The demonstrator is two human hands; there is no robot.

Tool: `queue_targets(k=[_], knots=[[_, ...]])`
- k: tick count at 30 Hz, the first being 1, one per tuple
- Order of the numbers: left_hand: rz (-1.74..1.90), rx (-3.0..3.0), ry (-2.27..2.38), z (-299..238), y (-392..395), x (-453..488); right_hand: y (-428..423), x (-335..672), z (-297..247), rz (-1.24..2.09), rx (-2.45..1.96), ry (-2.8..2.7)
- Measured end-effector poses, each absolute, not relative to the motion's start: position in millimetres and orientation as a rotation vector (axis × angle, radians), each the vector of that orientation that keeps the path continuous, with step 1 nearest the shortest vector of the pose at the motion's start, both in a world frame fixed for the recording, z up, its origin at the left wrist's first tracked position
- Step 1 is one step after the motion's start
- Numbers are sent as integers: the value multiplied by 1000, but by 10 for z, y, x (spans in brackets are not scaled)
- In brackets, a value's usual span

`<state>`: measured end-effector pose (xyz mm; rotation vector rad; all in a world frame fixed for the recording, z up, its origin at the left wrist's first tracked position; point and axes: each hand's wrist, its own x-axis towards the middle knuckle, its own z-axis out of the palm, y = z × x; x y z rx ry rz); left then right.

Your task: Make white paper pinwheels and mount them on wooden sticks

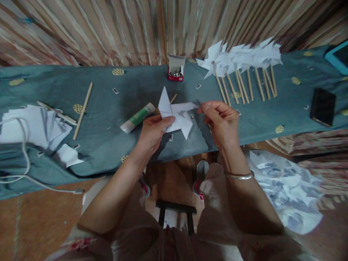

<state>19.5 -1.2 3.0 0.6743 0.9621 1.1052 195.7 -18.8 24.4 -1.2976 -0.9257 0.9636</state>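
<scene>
My left hand (156, 130) pinches a white paper pinwheel (178, 114) near its centre, thumb on top, above the table. My right hand (221, 119) is closed just right of the pinwheel, with a thin, dark needle-like piece (199, 102) between thumb and fingertips. Its tip points toward one paper blade; whether they touch I cannot tell. A green and white glue stick (138, 117) lies beside my left hand. The end of a wooden stick (173, 98) shows behind the pinwheel. A small red box (175, 74) of shiny metal pins stands open behind it.
Finished pinwheels (244, 58) on sticks lie in a row at the back right. Paper sheets (32, 125), a loose stick (83, 110) and a white cable (25, 156) are at left. A phone (323, 107) lies right. A bag of paper pinwheels (288, 188) stands below.
</scene>
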Motion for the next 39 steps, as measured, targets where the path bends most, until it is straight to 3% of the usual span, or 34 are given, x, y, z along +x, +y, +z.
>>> queue_targets(k=[9, 16, 39], knots=[[1063, 617, 913, 54, -16, 217, -245, 1879, 170, 1469, -1271, -740], [1095, 627, 918, 34, -6, 221, -262, 1884, 205, 1620, -1200, -615], [1138, 759, 997, -67, 5, 221, -261, 1835, 195, 1455, -1307, -837]])
